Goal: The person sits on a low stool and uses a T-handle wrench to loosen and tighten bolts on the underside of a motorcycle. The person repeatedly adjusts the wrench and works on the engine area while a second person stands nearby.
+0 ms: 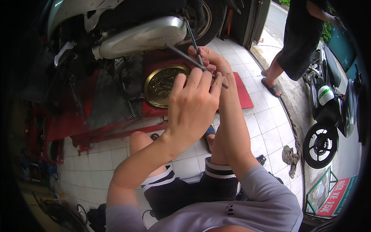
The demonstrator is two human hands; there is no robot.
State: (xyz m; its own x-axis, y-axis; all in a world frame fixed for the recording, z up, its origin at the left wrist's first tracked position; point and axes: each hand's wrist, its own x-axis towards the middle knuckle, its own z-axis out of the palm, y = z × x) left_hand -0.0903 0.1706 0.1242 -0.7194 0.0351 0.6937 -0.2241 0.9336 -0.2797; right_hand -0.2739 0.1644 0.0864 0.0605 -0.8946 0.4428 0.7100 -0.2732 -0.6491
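Note:
Both hands are on a dark T-handle wrench (192,34). Its shaft slants up to the rear end of the silver engine side cover (143,36) on a motorcycle; whether its tip sits on a bolt is too small to tell. My left hand (195,94) lies across the near side, fingers curled over the crossbar. Behind it, my right hand (212,60) has its fingers closed around the shaft near the crossbar, and is partly hidden. Below the cover, a round gold-rimmed tray (148,94) holding small metal parts rests on the red lift platform (241,91).
On the right stands another person (299,42) in dark clothes and sandals. Beyond the doorway a black motorcycle (328,96) is parked by a red sign (336,197). A bundled rag (290,156) lies on the white tiled floor (270,123). The rear tyre (218,19) is behind the cover.

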